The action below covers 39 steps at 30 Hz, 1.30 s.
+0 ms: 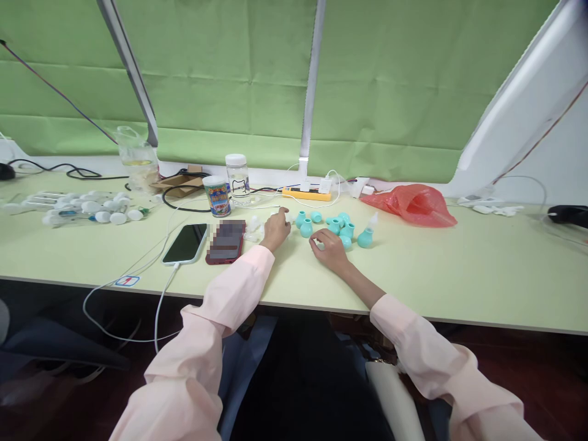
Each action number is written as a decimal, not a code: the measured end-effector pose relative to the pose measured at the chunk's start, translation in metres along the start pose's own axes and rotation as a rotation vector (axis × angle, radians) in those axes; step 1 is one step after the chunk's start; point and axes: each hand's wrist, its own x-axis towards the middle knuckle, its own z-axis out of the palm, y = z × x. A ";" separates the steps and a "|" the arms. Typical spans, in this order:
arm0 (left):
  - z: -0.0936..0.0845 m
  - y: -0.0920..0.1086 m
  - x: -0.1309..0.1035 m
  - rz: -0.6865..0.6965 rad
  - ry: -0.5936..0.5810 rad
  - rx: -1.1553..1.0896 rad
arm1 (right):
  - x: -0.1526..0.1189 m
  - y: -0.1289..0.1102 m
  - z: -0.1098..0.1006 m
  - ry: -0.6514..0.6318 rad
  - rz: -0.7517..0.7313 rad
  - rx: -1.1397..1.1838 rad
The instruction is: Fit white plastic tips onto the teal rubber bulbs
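Note:
My left hand point(276, 230) rests over the table with its index finger stretched forward and the others partly bent. Small translucent white pieces point(252, 225) lie beside it, some partly hidden behind the hand. My right hand point(329, 248) has thumb and forefinger brought together in a loop, and nothing shows between them. Just beyond it stand several turquoise rubber bulbs point(306, 228) with open necks, some partly covered by the fingers. To the right, one turquoise bulb point(365, 238) carries a clear pointed nozzle point(374, 219).
Left of my hands lie a charging phone point(185, 244) and a red-cased phone point(226, 242). Behind stand a printed tub point(217, 197), a clear bottle point(237, 180) and a yellow power strip point(307, 195). A red plastic bag point(413, 205) lies right; bagged white-capped items point(103, 209) lie left.

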 end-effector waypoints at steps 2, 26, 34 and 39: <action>0.001 0.000 0.000 0.026 -0.072 -0.002 | 0.001 0.000 0.000 -0.002 -0.001 -0.001; -0.027 -0.015 0.005 0.402 -0.790 -0.266 | 0.002 -0.003 -0.002 -0.005 0.008 0.002; -0.016 -0.008 0.001 0.405 -0.650 -0.350 | 0.002 -0.012 -0.007 -0.074 -0.020 0.122; -0.017 -0.009 0.001 0.362 -0.702 -0.413 | 0.002 -0.014 -0.007 -0.132 -0.055 0.152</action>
